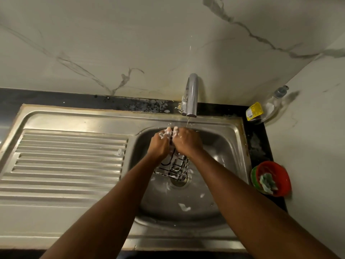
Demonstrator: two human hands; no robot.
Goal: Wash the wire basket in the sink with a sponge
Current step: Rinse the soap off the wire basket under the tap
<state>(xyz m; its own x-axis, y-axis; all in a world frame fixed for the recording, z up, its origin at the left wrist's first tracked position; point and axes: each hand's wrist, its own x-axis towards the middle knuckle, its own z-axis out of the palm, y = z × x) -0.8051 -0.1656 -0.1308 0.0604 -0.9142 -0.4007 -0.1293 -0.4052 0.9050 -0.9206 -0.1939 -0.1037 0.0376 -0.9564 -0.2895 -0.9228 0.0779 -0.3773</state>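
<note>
Sink [231,131]: left hand [158,144], right hand [187,140] on basket [177,167]

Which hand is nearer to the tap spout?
The right hand. It is just below the tap spout, close to the thin water stream; the left hand is beside it, further toward the ridged drainboard. Both are at the top of the wire basket.

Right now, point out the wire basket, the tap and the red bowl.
wire basket [175,168]: head view, lower part of its wire grid.
tap [192,92]: head view, curved neck of the spout.
red bowl [284,181]: head view, red wall on its right side.
</note>
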